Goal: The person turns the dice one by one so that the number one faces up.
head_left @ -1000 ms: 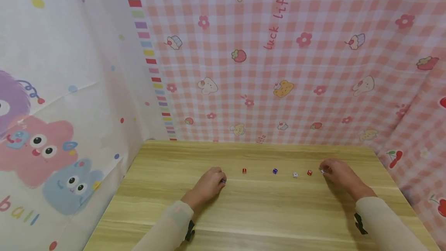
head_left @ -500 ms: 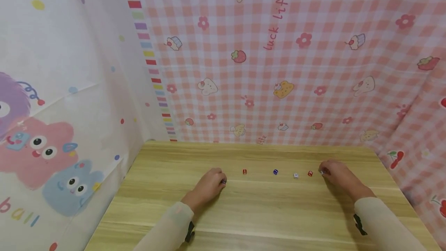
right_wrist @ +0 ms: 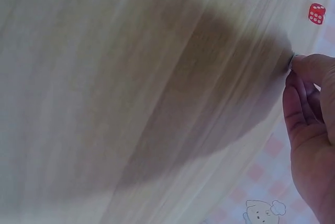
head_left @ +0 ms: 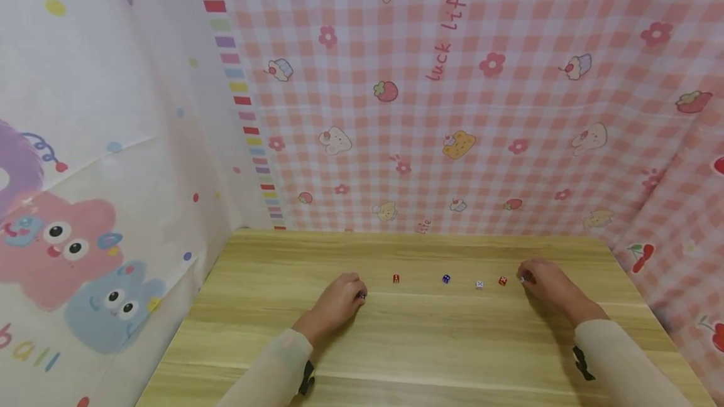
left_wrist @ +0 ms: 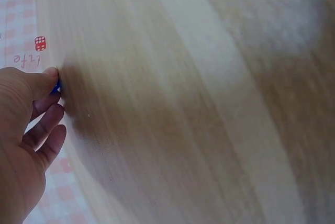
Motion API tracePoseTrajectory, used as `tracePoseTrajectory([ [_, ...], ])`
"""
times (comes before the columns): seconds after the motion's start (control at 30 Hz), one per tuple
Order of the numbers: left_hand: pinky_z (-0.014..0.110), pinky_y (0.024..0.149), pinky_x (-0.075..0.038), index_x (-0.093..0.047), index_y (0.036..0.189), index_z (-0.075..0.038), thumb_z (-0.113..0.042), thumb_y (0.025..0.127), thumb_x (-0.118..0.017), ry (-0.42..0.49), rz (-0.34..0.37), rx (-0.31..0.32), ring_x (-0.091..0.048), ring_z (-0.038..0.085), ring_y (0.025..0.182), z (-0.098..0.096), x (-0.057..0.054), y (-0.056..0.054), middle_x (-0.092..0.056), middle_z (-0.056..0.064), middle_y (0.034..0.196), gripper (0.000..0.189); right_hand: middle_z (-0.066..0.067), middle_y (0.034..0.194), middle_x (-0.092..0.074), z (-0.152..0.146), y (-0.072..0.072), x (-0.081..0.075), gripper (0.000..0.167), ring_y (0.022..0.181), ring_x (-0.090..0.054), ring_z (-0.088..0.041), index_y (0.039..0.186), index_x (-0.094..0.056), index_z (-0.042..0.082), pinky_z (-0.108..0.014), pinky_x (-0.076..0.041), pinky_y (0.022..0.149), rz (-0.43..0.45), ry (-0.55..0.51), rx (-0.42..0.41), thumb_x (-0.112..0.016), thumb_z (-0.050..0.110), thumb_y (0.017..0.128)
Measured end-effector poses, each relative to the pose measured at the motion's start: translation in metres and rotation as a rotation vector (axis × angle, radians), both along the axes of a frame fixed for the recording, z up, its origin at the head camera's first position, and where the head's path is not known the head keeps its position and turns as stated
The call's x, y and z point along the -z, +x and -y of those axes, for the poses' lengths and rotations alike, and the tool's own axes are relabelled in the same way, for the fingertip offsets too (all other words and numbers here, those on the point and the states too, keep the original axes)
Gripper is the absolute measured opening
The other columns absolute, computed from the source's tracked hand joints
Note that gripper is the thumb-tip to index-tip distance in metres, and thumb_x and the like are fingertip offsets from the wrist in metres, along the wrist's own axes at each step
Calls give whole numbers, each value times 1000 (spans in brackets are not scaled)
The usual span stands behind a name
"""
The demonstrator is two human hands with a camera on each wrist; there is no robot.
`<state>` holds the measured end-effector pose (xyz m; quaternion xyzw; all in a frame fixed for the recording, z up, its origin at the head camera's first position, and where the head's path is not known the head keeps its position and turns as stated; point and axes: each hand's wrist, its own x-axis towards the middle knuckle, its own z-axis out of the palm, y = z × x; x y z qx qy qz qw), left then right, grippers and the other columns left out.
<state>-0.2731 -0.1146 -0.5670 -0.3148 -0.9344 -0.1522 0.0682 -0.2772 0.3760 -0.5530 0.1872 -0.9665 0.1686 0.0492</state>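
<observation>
Thumb and fingers of my left hand (head_left: 337, 301) pinch a blue die (left_wrist: 56, 87) close over the table, mostly covered by the fingertips. My right hand (head_left: 547, 282) pinches a whitish die (head_left: 523, 279) at the right end of a row, with only a sliver showing in the right wrist view. Between the hands lie a red die (head_left: 396, 279), a second blue die (head_left: 446, 279), a white die (head_left: 479, 284) and another red die (head_left: 502, 281). That last one sits just left of the right fingertips.
A wood-grain table (head_left: 430, 344) lies under both hands. Behind it hangs a pink checked cloth (head_left: 418, 112) meeting the back edge. A white cartoon-printed cloth (head_left: 153, 193) hangs along the left side, and the checked cloth continues on the right.
</observation>
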Motion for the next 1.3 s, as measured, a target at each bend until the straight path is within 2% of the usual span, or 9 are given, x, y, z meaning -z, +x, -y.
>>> tracePoseTrajectory([
  [0.13,32,83,-55,-75,92,-10,-12,92,-78,0,7,-4,-60,16,89,0,1,-1,-63,-1,91,4,-8,86,-69,-1,1,1,8,81,-65,-23,91,-69,3,-44,-56,72,45,-38,49,-73,-4,88],
  [0.27,32,83,-54,-74,91,-9,-13,91,-79,-4,16,1,-60,16,89,1,2,-2,-62,-1,91,6,-10,87,-68,-2,4,2,5,81,-65,-26,93,-68,0,-48,-56,72,45,-64,81,-71,-2,91],
  [0.53,32,83,-54,-74,92,-10,-13,92,-78,-5,15,-7,-60,16,89,0,3,-2,-62,-1,92,4,-10,89,-67,-6,7,6,4,81,-64,-24,92,-69,1,-44,-54,72,17,-96,104,-73,1,91],
  [0.73,32,83,-54,-74,92,-10,-13,92,-78,-7,14,-9,-60,16,89,0,2,0,-62,-1,92,4,-10,90,-68,-11,10,9,5,82,-63,-22,94,-67,1,-43,-54,71,73,-146,133,-72,-1,92],
  [1.03,32,84,-55,-75,92,-10,-11,91,-78,-4,14,-2,-60,17,89,0,-1,1,-62,-1,92,4,-9,90,-68,-11,13,11,8,81,-63,-20,96,-67,1,-37,-53,69,82,-155,122,-72,-2,90],
  [1.3,31,81,-54,-74,93,-11,-14,93,-77,-1,30,-15,-59,15,87,0,-1,2,-62,-1,91,5,-7,93,-65,-7,12,4,15,83,-65,-21,99,-69,3,-39,-55,71,29,-73,42,-76,-3,87],
])
